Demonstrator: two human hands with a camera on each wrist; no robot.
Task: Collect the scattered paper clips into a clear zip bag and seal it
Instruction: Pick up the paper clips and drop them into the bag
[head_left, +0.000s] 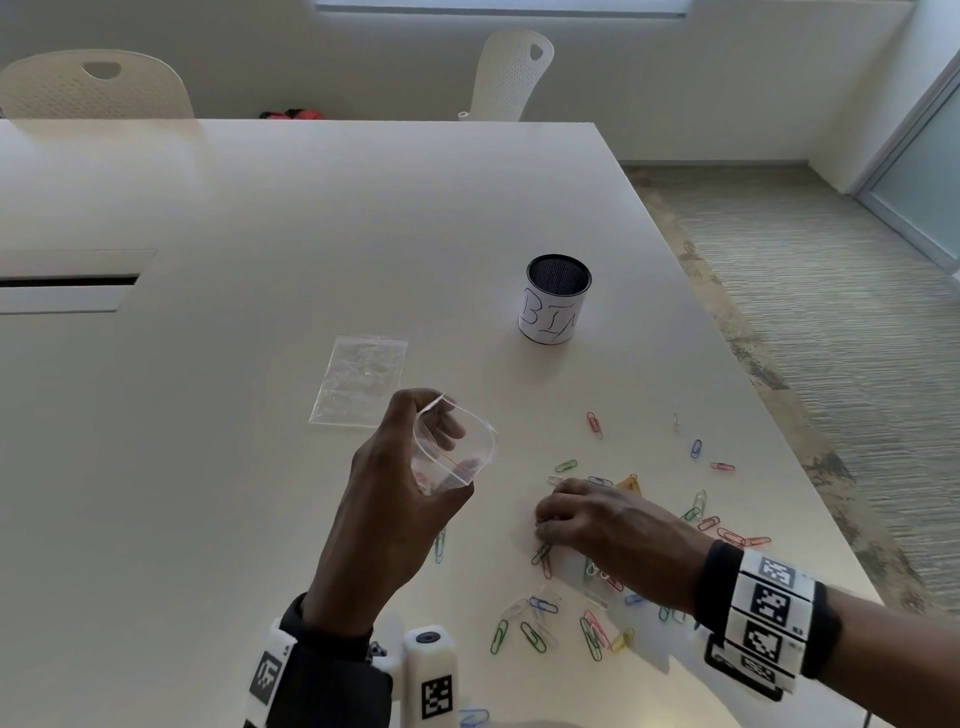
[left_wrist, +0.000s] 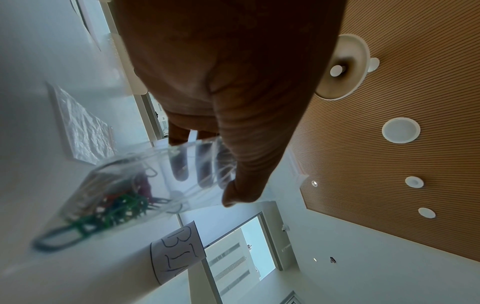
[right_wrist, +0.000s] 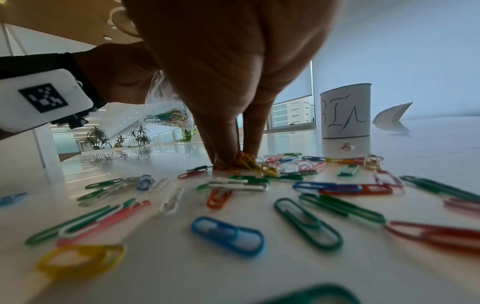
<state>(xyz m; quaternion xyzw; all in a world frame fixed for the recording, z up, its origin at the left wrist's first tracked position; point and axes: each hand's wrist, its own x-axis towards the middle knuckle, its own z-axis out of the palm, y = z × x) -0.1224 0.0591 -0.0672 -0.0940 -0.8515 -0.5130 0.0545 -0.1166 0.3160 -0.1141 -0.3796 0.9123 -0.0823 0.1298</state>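
- Under both hands, white table (head_left: 260, 208) w/ coloured paper clips (head_left: 540, 623) scattered round and behind the right hand (head_left: 597, 519).
- Beyond right hand: cup marked BIN (head_left: 554, 299); beyond left hand (head_left: 395, 483), a spare flat bag (head_left: 358, 379).
- Left hand curls round the clear zip bag (head_left: 452, 452), mouth held open, above the table just left of the right hand.
- Right hand's fingertips (right_wrist: 223, 162) pinch down on a yellow clip cluster (right_wrist: 246, 161).
- Step: mid-collection, I'd say; next calls for lift and drop into bag mouth w/o spilling.
- Left wrist view alone shows clips already in bag; head view barely does.
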